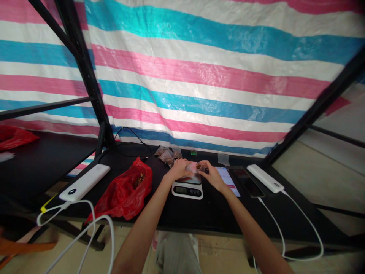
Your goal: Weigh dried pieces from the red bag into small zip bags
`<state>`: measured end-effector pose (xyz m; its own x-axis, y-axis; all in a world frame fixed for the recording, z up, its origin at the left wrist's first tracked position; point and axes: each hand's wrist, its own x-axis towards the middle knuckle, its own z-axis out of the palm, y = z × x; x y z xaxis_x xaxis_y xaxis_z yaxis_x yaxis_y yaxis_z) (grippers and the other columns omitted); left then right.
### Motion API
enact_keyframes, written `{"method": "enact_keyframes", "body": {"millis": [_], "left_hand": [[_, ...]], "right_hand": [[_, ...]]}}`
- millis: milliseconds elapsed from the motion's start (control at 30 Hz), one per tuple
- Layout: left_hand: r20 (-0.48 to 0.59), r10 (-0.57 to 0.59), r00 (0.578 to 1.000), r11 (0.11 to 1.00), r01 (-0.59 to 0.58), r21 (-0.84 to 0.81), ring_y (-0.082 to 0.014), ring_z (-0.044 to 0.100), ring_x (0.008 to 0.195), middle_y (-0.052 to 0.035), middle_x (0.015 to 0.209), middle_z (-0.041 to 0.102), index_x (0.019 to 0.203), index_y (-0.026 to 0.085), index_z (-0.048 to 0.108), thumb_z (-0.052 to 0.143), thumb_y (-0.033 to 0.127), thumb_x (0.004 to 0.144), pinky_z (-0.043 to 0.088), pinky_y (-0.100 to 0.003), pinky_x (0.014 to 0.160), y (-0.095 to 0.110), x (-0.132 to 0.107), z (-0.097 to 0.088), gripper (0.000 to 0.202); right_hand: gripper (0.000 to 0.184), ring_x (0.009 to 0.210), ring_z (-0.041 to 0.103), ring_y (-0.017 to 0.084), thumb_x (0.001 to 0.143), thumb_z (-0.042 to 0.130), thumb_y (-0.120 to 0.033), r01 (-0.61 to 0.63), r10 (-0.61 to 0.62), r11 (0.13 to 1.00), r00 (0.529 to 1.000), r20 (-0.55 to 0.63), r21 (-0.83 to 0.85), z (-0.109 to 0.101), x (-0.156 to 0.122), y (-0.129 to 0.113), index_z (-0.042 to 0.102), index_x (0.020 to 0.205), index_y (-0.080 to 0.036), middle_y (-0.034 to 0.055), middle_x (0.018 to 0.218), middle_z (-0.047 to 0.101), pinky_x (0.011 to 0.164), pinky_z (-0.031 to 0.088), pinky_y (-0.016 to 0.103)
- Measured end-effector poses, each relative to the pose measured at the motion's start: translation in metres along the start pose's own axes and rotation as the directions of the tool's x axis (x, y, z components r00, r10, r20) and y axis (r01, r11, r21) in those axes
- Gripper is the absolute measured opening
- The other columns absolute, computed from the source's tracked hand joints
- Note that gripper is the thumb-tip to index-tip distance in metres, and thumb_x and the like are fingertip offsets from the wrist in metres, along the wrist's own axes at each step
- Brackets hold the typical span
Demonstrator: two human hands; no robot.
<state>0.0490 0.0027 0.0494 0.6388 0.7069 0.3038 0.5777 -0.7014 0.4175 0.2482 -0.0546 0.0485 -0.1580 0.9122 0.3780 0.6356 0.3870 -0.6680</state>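
Over the plate of a small white digital scale point(187, 191), both my hands are at a small clear plastic bag point(196, 166) with some brown bits in it. My left hand point(179, 170) has its fingers curled at the bag's left side. On the other side, my right hand point(210, 174) pinches the bag's right end between thumb and fingers. Several filled clear bags point(166, 156) of brown pieces lie just behind my left hand. Left of the scale, an open red plastic bag point(125, 194) holds loose brown pieces point(139, 179).
A lit phone point(227, 182) and a dark phone point(247, 182) lie to the right. White power banks point(85, 182) point(265, 178) with cables flank the black table point(216, 217). Behind hangs a striped sheet point(199, 76) on black posts. A flat clear bag point(223, 159) lies at the back.
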Motion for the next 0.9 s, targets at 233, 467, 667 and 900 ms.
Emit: {"method": "enact_keyframes", "body": {"millis": [233, 467, 667, 900], "left_hand": [[-0.206, 0.012, 0.978, 0.937, -0.083, -0.339, -0.0211, 0.058, 0.094, -0.011, 0.105, 0.064, 0.11, 0.013, 0.06, 0.068, 0.048, 0.063, 0.044, -0.032, 0.086, 0.004, -0.004, -0.001, 0.059], [-0.267, -0.124, 0.956, 0.778, -0.073, -0.624, -0.0187, 0.059, 0.084, -0.0069, 0.091, 0.066, 0.098, 0.011, 0.065, 0.065, 0.039, 0.068, 0.045, -0.029, 0.078, 0.012, -0.008, -0.011, 0.04], [-0.258, -0.141, 0.956, 0.684, -0.094, -0.723, -0.0165, 0.056, 0.079, -0.0052, 0.083, 0.064, 0.091, 0.009, 0.065, 0.063, 0.038, 0.071, 0.044, -0.027, 0.073, 0.011, -0.007, -0.014, 0.036], [-0.268, -0.143, 0.953, 0.764, -0.066, -0.642, -0.0172, 0.057, 0.081, -0.0057, 0.087, 0.064, 0.094, 0.01, 0.064, 0.061, 0.04, 0.072, 0.045, -0.028, 0.075, 0.01, -0.008, -0.017, 0.037]], "right_hand": [[0.033, 0.094, 0.057, 0.019, 0.076, 0.056, -0.024, 0.062, -0.059, 0.989, 0.998, 0.032, -0.132, -0.011, 0.008, -0.025, 0.049, 0.108, -0.023, 0.0026, 0.105, 0.06, 0.084, 0.042, 0.034], [0.031, 0.104, 0.052, 0.022, 0.082, 0.052, -0.021, 0.293, -0.227, 0.836, 0.954, 0.193, -0.464, -0.034, 0.029, -0.083, 0.052, 0.113, -0.023, 0.0065, 0.113, 0.059, 0.087, 0.034, 0.036], [0.026, 0.097, 0.051, 0.022, 0.085, 0.046, -0.015, 0.481, -0.313, 0.61, 0.876, 0.366, -0.63, -0.041, 0.043, -0.122, 0.055, 0.109, -0.022, 0.0077, 0.109, 0.06, 0.084, 0.028, 0.035], [0.031, 0.1, 0.048, 0.025, 0.084, 0.042, -0.007, 0.55, -0.35, 0.407, 0.831, 0.431, -0.729, -0.045, 0.043, -0.133, 0.054, 0.109, -0.019, 0.0096, 0.113, 0.058, 0.086, 0.025, 0.038]]}}
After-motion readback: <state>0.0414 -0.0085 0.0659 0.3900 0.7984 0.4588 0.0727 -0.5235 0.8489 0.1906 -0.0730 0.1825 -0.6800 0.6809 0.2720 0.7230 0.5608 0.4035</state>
